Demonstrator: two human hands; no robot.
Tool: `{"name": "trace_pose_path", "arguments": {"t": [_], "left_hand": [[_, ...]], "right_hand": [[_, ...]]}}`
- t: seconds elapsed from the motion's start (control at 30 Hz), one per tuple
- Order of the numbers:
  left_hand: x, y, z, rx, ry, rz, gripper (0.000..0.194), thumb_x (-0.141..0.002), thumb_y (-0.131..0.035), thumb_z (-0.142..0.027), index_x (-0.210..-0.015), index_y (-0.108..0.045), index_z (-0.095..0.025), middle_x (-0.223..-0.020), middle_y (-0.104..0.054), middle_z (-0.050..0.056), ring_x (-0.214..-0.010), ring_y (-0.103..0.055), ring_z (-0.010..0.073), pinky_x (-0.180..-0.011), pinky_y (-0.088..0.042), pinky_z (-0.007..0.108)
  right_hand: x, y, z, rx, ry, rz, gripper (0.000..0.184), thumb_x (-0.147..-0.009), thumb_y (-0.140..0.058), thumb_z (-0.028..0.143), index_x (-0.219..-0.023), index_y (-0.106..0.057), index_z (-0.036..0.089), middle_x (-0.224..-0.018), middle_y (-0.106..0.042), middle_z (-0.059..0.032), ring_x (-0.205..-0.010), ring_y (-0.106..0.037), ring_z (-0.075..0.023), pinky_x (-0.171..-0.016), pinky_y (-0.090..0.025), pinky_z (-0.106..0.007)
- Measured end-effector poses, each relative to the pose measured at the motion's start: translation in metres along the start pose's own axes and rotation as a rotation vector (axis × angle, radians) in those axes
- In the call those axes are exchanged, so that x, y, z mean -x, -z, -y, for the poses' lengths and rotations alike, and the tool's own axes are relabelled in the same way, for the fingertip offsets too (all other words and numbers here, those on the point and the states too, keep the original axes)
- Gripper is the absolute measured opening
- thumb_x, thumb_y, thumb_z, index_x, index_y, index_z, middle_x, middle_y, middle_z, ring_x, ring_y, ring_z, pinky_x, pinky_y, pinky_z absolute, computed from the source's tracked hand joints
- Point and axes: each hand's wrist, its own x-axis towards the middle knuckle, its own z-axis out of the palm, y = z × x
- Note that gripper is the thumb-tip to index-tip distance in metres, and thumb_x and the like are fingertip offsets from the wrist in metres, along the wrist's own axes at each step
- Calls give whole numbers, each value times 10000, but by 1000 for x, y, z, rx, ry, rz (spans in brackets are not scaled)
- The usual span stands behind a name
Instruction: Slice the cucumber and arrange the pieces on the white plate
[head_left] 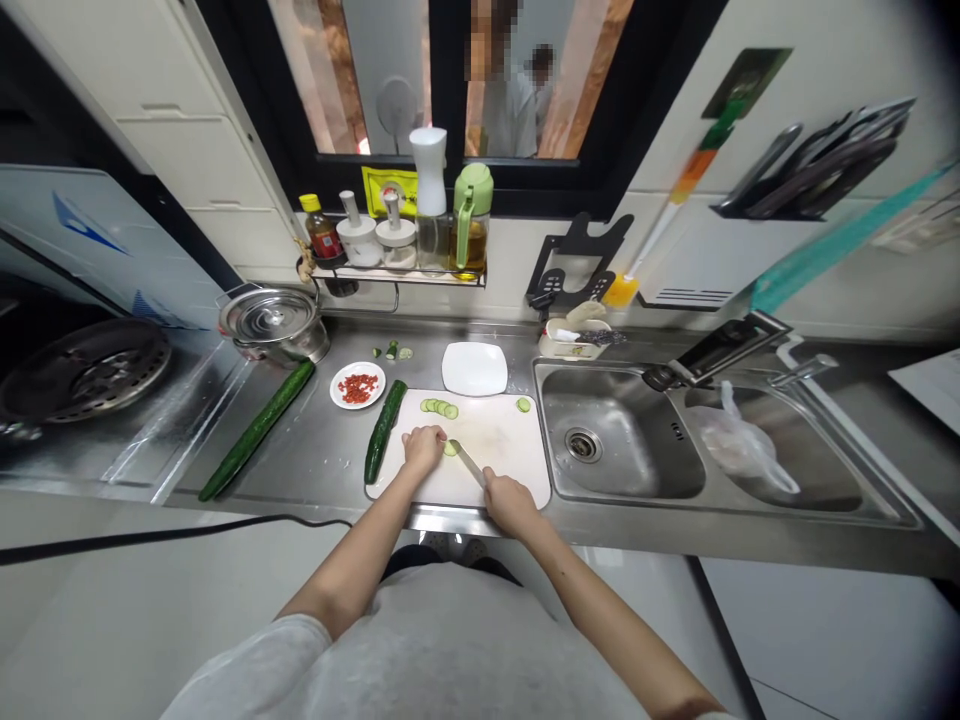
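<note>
On the white cutting board (pixel 495 470), a cucumber slice (pixel 451 448) lies between my two hands. My left hand (pixel 424 452) has its fingers drawn together, with the fingertips at the slice's left edge. My right hand (pixel 511 502) is wrapped round the handle of a knife (pixel 471 465), whose tip reaches the slice. A row of cucumber slices (pixel 439 408) sits toward the back of the board, and another small piece of cucumber (pixel 523 405) is at its back right corner. One dark green cucumber (pixel 385 432) rests along the board's left edge.
A long cucumber (pixel 257 430), a plate of small red pieces (pixel 358 385) and a steel pot (pixel 274 320) are on the left. An empty white dish (pixel 474 368) stands behind the board. To the right is a double sink (pixel 622 490), with a plastic bag (pixel 739 440) in its right basin.
</note>
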Motion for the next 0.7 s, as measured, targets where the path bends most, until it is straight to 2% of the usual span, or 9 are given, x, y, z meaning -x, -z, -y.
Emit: {"name": "trace_pose_path", "arguments": {"t": [0.33, 0.7], "left_hand": [[1, 1, -1, 25, 0, 7, 246, -834, -490, -196, -937, -697, -279, -1052, -712, 43, -1079, -556, 246, -907, -303, 390], [1, -1, -1, 30, -4, 0, 219, -822, -516, -201, -923, -696, -273, -1053, -710, 45, -1086, -553, 246, -915, -287, 391]], "right_hand": [[-4, -1, 5, 6, -5, 14, 327, -894, -347, 113, -1199, -457, 154, -1015, -670, -162, -955, -643, -240, -741, -423, -308], [-9, -5, 16, 24, -31, 43, 423, -839, -379, 26, -1245, -432, 130, -1023, -672, -172, -1002, -643, -257, -760, -445, -321]]}}
